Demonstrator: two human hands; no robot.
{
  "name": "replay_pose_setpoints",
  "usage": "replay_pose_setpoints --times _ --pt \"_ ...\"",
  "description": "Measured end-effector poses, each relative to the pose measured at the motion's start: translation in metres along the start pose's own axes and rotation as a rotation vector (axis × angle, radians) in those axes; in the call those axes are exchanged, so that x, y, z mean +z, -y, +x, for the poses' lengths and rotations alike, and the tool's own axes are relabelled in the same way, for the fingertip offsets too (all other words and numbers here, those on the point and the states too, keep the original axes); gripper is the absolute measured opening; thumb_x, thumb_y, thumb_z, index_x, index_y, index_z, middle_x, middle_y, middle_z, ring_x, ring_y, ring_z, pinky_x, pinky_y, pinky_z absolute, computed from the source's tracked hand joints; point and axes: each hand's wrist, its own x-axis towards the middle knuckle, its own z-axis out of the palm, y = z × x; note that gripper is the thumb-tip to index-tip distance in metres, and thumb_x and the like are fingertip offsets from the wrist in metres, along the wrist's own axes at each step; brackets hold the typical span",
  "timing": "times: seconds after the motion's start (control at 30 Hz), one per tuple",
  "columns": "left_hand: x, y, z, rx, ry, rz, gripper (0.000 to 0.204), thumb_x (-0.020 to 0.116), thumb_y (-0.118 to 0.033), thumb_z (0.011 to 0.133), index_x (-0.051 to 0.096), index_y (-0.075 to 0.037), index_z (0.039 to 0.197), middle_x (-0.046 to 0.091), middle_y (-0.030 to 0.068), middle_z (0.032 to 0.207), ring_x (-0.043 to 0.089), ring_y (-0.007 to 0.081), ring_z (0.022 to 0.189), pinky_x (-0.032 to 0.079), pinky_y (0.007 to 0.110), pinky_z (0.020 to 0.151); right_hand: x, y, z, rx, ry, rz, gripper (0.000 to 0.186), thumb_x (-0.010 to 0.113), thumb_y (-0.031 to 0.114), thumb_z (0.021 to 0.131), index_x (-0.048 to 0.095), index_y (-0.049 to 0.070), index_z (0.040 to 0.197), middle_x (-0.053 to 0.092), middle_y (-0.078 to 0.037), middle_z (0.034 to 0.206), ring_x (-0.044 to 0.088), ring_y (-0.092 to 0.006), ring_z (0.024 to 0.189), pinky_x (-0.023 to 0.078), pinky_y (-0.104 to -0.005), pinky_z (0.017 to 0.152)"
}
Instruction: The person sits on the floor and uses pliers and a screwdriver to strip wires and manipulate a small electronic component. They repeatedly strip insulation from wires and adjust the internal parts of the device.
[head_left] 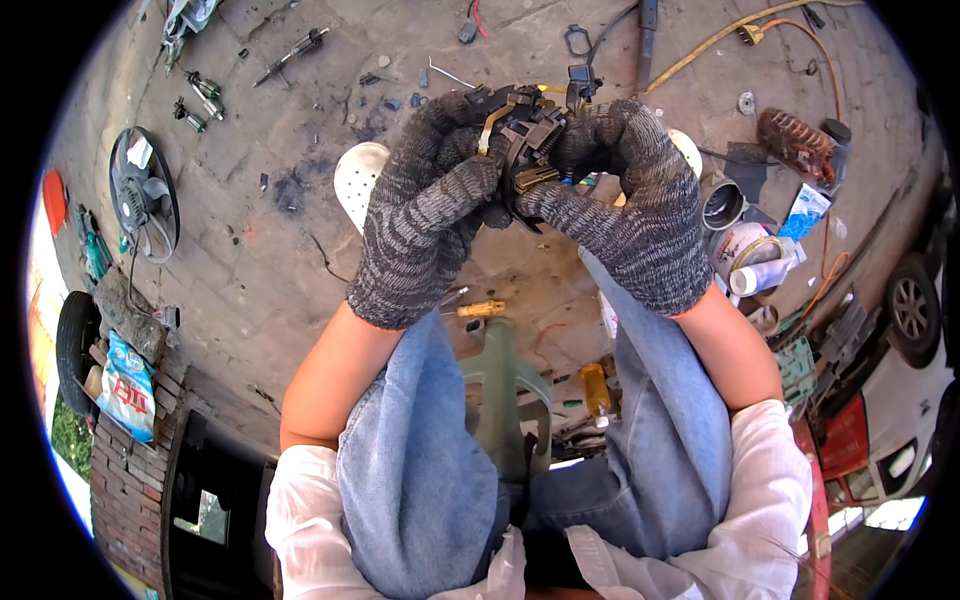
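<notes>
I'd judge it unfinished, as the left hand (425, 210) and right hand (640, 205) both pinch the black part (532, 143) at upper centre, its brass piece (535, 179) exposed, with loose parts (205, 88) lying upper left.

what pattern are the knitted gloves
The knitted grey gloves are streaked dark and light, clearest in the head view.

Spreading out as stained grey floor (250, 300), carrying a black-rimmed fan (133, 190) at left, bearing a yellow handle (481, 309) near the middle, supporting a ribbed reddish-brown part (795, 145) and blue-and-white packet (804, 212) at right.
</notes>
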Motion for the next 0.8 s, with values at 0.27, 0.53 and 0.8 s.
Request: replay_pose_setpoints --times 0.27,0.53,0.8 --pt "-0.015 -0.005 -0.006 -0.065 0.043 -0.142 0.052 0.064 -0.01 0.081 0.042 0.0 0.127 0.059 0.0085 0.1 0.059 0.0135 0.081 0.052 0.024 0.064 0.017 -0.01 0.005 0.317 0.092 0.682 0.033 0.074 0.01 0.079 0.054 0.003 0.104 0.062 -0.003 0.093 0.06 -0.0107 0.088 0.051 -0.0255 0.08" --pt "-0.01 0.008 -0.006 0.176 -0.091 0.213 0.044 0.061 -0.005 0.085 0.045 -0.002 0.126 0.06 0.0073 0.098 0.06 0.0131 0.082 0.051 0.026 0.07 0.033 -0.01 0.004 0.232 0.035 0.328 0.059 0.081 0.013 0.071 0.049 -0.001 0.12 0.062 -0.008 0.102 0.06 -0.0127 0.095 0.051 -0.028 0.085" --pt "-0.015 0.009 -0.008 0.133 -0.122 0.189 0.036 0.059 -0.007 0.087 0.045 -0.007 0.121 0.058 0.0052 0.078 0.054 0.0099 0.064 0.045 0.023 0.055 0.026 -0.011 0.003 0.379 0.035 0.373 0.039 0.059 0.009 0.089 0.049 -0.003 0.124 0.062 -0.011 0.106 0.06 -0.0143 0.094 0.051 -0.0268 0.082"
